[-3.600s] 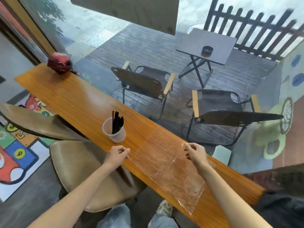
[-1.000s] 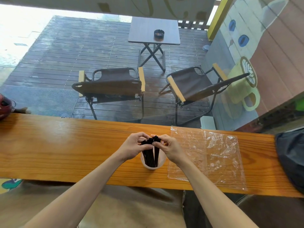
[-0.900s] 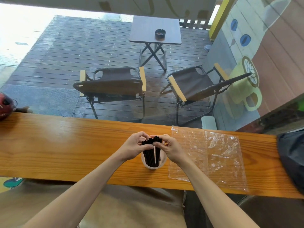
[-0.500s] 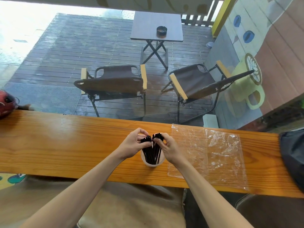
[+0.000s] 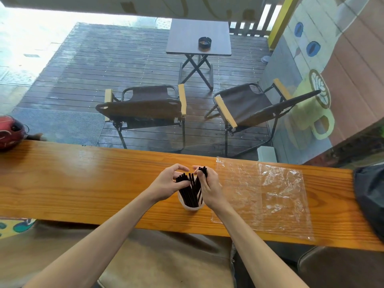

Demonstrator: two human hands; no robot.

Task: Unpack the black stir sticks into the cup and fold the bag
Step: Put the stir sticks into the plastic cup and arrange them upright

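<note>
Standing in the cup (image 5: 190, 205) near the counter's (image 5: 83, 183) front edge, the black stir sticks (image 5: 190, 189) are pinched at their tops by both your hands: left hand (image 5: 168, 185), right hand (image 5: 208, 187). The clear bag (image 5: 264, 196) lies flat, unfolded, just right of the cup.

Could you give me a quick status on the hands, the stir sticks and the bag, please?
Left hand and right hand both pinching stir sticks standing in cup. Bag flat on counter, unfolded. Nothing in the way.
</note>
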